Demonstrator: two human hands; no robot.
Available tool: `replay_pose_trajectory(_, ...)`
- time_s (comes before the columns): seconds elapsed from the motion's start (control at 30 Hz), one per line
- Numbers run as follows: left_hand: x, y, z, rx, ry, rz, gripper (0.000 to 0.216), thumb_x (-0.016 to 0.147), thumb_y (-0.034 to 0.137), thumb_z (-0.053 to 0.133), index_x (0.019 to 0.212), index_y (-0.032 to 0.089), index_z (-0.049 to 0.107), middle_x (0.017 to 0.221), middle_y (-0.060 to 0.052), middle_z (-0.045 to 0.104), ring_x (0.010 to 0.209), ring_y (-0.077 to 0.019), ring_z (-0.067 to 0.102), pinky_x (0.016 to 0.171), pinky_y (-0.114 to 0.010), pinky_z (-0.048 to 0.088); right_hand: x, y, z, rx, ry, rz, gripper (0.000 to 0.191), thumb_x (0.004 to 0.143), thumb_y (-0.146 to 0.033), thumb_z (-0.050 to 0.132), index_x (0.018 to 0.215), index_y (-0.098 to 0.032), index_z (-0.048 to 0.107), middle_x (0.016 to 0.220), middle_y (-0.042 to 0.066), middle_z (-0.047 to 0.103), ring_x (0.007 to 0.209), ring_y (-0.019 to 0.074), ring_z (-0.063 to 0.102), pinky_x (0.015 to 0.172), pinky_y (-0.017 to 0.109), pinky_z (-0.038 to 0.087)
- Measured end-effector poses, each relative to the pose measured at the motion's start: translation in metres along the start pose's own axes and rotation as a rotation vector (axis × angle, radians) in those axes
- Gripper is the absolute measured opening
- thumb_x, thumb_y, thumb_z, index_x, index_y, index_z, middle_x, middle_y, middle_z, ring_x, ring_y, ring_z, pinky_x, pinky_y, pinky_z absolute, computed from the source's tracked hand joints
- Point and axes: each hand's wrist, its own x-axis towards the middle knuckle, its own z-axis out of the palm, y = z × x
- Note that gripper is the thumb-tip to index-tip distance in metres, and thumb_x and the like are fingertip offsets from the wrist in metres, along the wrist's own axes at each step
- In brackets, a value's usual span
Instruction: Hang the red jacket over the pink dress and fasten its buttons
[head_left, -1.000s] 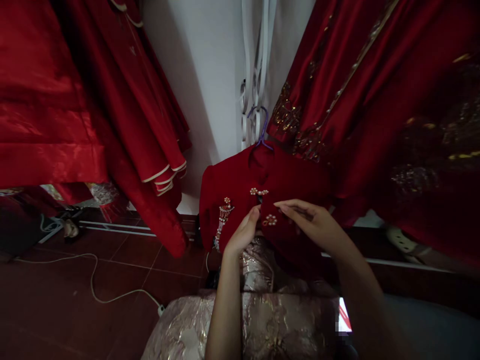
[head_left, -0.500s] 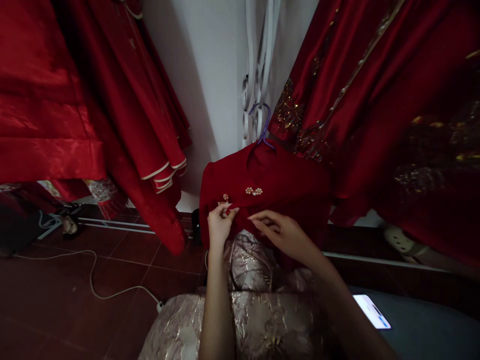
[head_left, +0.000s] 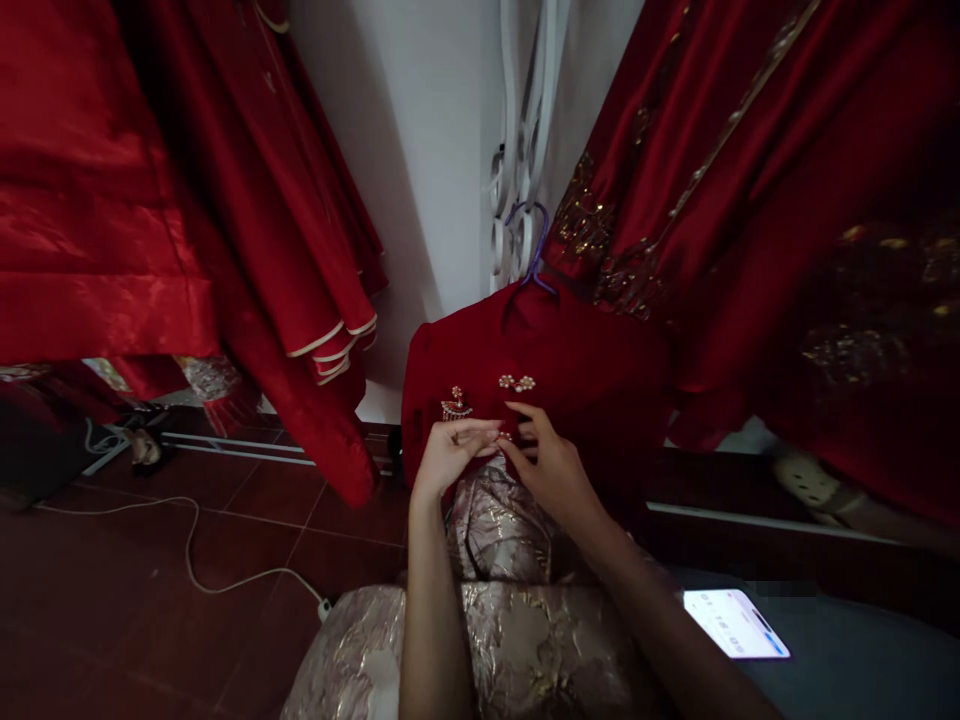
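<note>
A dark red garment [head_left: 600, 370] hangs in front of me on a purple hanger [head_left: 538, 262]. On its front are a paired flower-shaped clasp [head_left: 517, 383] and a fan-shaped beaded ornament [head_left: 455, 403] with dangling strands. Just below them, my left hand [head_left: 454, 455] pinches at the garment's front edge. My right hand [head_left: 549, 458] meets it there, thumb and fingers bent inward. A small beaded ornament [head_left: 505, 436] shows between the fingertips of both hands, partly hidden by them.
Red garments [head_left: 300, 200] hang at left, and gold-embroidered ones [head_left: 720, 180] at right. A lit phone [head_left: 735, 622] lies on a grey surface at lower right. Shiny patterned fabric [head_left: 517, 640] covers my lap. A white cable [head_left: 195, 560] runs across the tiled floor.
My left hand has moved right and slightly down, uncovering the fan-shaped ornament. My right hand has turned its fingers upward, and the two hands' fingertips now meet at the small beaded ornament.
</note>
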Motion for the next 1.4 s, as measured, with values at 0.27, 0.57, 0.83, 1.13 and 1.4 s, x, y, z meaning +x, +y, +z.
replay_pose_trajectory(0.27,0.03,-0.034,-0.009,0.162,0.563,0.398,0.035,0.066,0.026,0.07,0.095,0.017,0.052,0.094,-0.006,0.059,0.081,-0.0106,0.06,0.074,-0.025,0.05,0.005,-0.001,-0.008,0.07,0.056,0.019,0.041,0.071,-0.036,0.064,0.106,-0.02,0.052,0.074,0.002,0.058,0.068,0.015,0.06,0.062,0.028,0.053)
replay_pose_trajectory(0.57,0.032,-0.04,-0.011,0.029,0.312,0.309,0.032,0.069,0.018,0.063,0.1,0.016,0.054,0.099,-0.008,0.061,0.091,-0.0136,0.059,0.088,-0.032,0.046,0.004,-0.005,-0.01,0.178,0.013,0.011,0.036,0.071,-0.042,0.064,0.098,-0.021,0.054,0.077,0.003,0.062,0.072,0.0154,0.061,0.061,0.026,0.052)
replay_pose_trajectory(0.83,0.03,-0.034,-0.01,0.076,0.416,0.329,0.031,0.072,0.025,0.061,0.1,0.012,0.06,0.097,-0.01,0.066,0.088,-0.0143,0.062,0.088,-0.031,0.047,0.046,0.026,0.021,0.331,-0.054,-0.048,0.033,0.071,-0.038,0.061,0.098,-0.021,0.049,0.082,0.001,0.054,0.077,0.0129,0.057,0.064,0.024,0.049)
replay_pose_trajectory(1.13,0.031,-0.036,-0.008,0.084,0.399,0.345,0.039,0.071,0.028,0.064,0.106,0.012,0.062,0.104,-0.011,0.066,0.095,-0.0163,0.063,0.091,-0.033,0.047,0.069,0.046,0.045,0.338,-0.015,-0.125,0.029,0.075,-0.036,0.057,0.097,-0.021,0.047,0.077,-0.001,0.052,0.072,0.0116,0.056,0.068,0.025,0.049)
replay_pose_trajectory(1.4,0.024,-0.031,-0.005,0.3,0.516,0.363,0.032,0.075,0.033,0.06,0.103,0.018,0.066,0.103,-0.006,0.068,0.093,-0.018,0.063,0.09,-0.034,0.047,0.051,0.032,0.05,0.189,0.122,-0.189,0.023,0.082,-0.033,0.049,0.102,-0.02,0.048,0.096,0.006,0.06,0.088,0.0166,0.059,0.084,0.034,0.048)
